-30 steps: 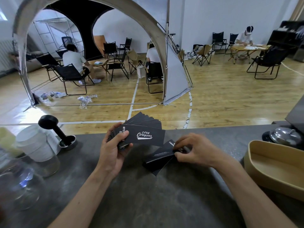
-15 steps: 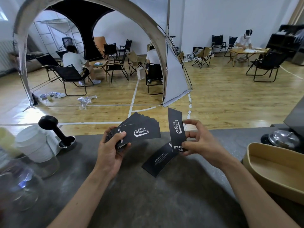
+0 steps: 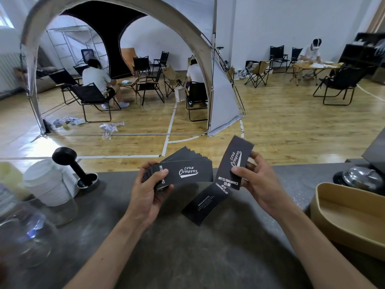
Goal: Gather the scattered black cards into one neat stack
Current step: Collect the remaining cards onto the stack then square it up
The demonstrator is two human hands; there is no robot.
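Grey stone-like bench (image 3: 187, 257) carries the job near the middle of its far edge, where the left hand (image 3: 153, 190) grips a fanned pack of black cards (image 3: 185, 170) by one end, thumb across the top card, probably so the free end stays open to take more. The right hand (image 3: 258, 180) pinches a single card (image 3: 236, 161) upright just beside the fan, seemingly turning it to match, while one last card (image 3: 205, 205) lies flat below them.

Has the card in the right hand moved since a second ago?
Yes. The right hand has lifted that card off the counter; it now stands tilted above the card still lying there.
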